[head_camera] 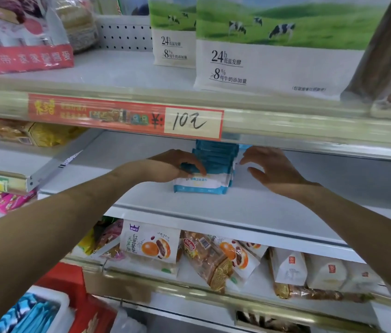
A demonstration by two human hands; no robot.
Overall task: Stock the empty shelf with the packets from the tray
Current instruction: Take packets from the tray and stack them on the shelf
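A row of several blue-and-white packets [211, 164] stands on the white middle shelf [237, 207], running back under the price rail. My left hand [173, 165] grips the left side of the front packets, fingers curled over their tops. My right hand [269, 168] hovers just to the right of the row with spread fingers, its fingertips close to the packets' right edge and holding nothing. At the bottom left a white tray [52, 301] holds more blue packets [28, 316].
The shelf above carries large cow-print bags [273, 44] and a red price tag [127, 115]. Bread and pastry packs [156, 248] fill the shelf below. Bare white shelf surface lies on both sides of the packet row. A red crate [79, 304] sits by the tray.
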